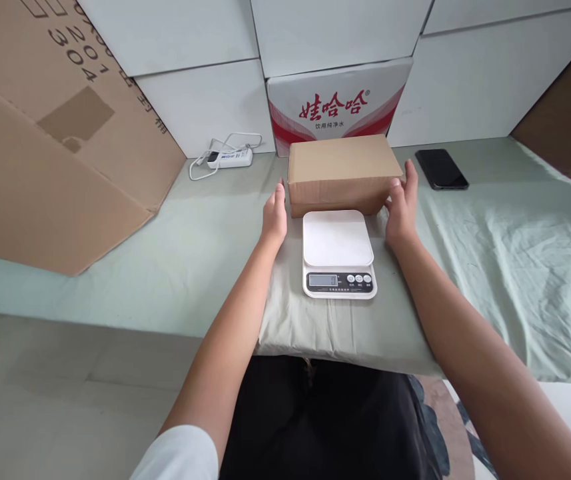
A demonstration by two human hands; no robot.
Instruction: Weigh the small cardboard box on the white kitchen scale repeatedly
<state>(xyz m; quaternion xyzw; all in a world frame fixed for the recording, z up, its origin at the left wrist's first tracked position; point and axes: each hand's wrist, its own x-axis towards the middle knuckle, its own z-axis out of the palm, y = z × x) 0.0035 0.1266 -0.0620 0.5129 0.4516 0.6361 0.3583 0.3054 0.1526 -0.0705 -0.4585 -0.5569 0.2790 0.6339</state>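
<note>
Sheeted bed [505,253]: box [342,167], scale [338,253], phone [441,169], power strip [230,158].

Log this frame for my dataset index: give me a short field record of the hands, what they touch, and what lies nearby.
left hand: open, flat against the left end of the cardboard box
right hand: open, against the box's right end
scale: white, in front of the box, platform bare
surface: green sheet
nearby: black phone to the right, power strip to the left

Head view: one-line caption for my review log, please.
Left hand and right hand flank a brown cardboard box behind a white kitchen scale on a green sheet.
</note>
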